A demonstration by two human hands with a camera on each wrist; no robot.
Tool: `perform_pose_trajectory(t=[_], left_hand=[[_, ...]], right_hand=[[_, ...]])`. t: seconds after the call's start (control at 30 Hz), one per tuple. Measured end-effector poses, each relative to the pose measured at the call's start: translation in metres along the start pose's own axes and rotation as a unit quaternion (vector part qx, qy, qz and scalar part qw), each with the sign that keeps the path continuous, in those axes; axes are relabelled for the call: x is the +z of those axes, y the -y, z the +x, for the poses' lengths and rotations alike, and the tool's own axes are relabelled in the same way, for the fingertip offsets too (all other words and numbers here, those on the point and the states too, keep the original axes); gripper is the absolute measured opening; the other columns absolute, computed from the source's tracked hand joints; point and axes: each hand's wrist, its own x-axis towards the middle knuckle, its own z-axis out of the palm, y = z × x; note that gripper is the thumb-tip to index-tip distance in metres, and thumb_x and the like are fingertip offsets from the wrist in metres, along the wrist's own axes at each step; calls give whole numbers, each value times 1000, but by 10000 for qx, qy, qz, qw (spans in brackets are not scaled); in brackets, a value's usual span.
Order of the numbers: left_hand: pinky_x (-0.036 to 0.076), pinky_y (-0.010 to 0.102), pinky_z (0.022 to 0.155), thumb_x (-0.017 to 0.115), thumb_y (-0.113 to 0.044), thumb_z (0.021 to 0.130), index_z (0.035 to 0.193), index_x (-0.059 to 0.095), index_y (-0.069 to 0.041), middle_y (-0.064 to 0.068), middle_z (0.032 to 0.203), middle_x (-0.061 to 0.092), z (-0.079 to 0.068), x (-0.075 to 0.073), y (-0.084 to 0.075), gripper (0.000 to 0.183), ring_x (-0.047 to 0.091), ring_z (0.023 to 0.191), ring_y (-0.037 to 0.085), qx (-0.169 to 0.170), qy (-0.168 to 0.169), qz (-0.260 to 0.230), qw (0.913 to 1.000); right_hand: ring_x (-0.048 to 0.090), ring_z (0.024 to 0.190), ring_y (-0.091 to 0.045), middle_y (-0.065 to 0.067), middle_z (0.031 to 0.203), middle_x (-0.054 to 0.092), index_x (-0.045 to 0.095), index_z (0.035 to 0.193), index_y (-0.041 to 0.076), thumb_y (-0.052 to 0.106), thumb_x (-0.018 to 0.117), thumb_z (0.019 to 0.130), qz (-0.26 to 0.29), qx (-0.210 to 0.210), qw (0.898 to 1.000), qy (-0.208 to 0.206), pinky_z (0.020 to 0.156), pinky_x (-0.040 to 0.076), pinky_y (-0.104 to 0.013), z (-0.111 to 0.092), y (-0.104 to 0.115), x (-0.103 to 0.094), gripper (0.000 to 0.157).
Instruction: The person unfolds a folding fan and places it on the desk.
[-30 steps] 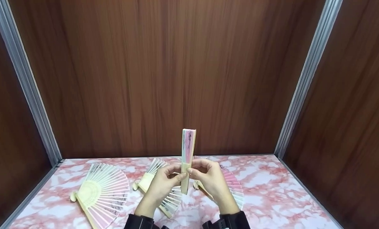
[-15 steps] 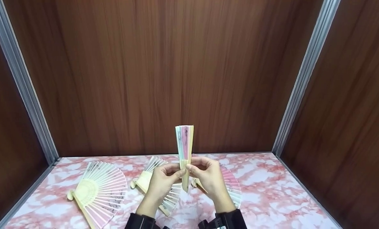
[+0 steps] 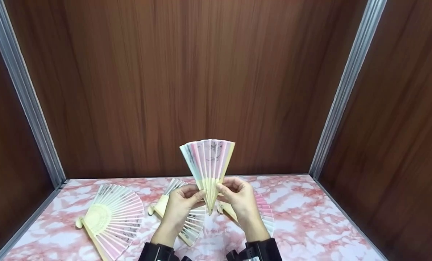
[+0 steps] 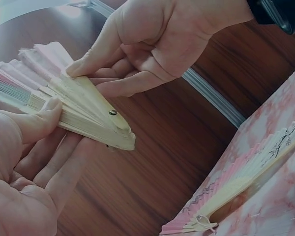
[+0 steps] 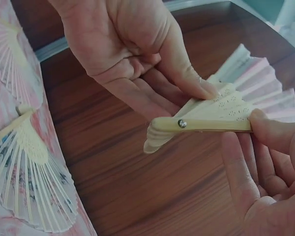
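A partly spread folding fan (image 3: 210, 163) stands upright between both hands, raised over the table in the head view. Its leaf runs from pale green through pink to a yellow guard stick, with dark drawn marks in the middle. My left hand (image 3: 181, 204) pinches the fan's left edge between thumb and fingers. On the opposite edge, my right hand (image 3: 239, 199) pinches the other guard stick. The metal rivet (image 5: 182, 124) at the pivot shows in the right wrist view, below pierced pale ribs (image 5: 228, 105).
On the marbled pink table (image 3: 310, 217) lie three spread fans: a wide fan (image 3: 114, 217) at left, a fan (image 3: 192, 224) partly behind the left hand, and a pink fan (image 3: 265, 210) partly behind the right. Brown wood-grain panels (image 3: 201, 72) with metal corner posts (image 3: 346, 94) enclose the table.
The fan in the hands has gone from a narrow folded bundle to a partly spread wedge. Both hands have moved slightly apart with its edges. The fans on the table lie as before.
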Motion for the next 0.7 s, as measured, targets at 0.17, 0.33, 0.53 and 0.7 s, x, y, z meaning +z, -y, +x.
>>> perform_pose_trajectory(t=[0.17, 0.33, 0.53, 0.7], left_hand=[[70, 34, 90, 76, -4, 100, 121, 72, 14, 2, 99, 83, 0, 0, -1, 28, 80, 92, 10, -34, -167, -108, 9998], [70, 32, 87, 79, -3, 98, 113, 76, 9, 0, 94, 81, 1, 0, -2, 19, 78, 89, 8, -4, -461, -276, 9986], [70, 29, 82, 81, -3, 96, 103, 77, 0, -3, 89, 80, 1, 0, -1, 8, 76, 83, 7, -53, -645, -374, 9972], [70, 29, 79, 79, 0, 96, 98, 76, -2, -4, 83, 78, 1, 1, -1, 4, 76, 78, 7, 15, -844, -519, 9951]], right_hand=[[73, 88, -11, 0, 92, 73, 73, 106, -4, 2, 78, 98, 124, 76, 9997, -178, 82, 71, -33, 0, 0, 0, 11], [72, 88, -10, 0, 92, 72, 72, 105, -3, 1, 75, 99, 324, 89, 9991, -241, 81, 71, -30, 2, -1, 0, 8], [70, 87, -9, 1, 89, 71, 72, 103, -2, 1, 73, 101, 461, 159, 9985, -248, 79, 70, -28, 2, -3, -1, 3], [70, 88, -10, 0, 90, 69, 71, 108, -4, 1, 69, 104, 495, 136, 9984, -226, 80, 70, -28, 2, -3, -3, 7]])
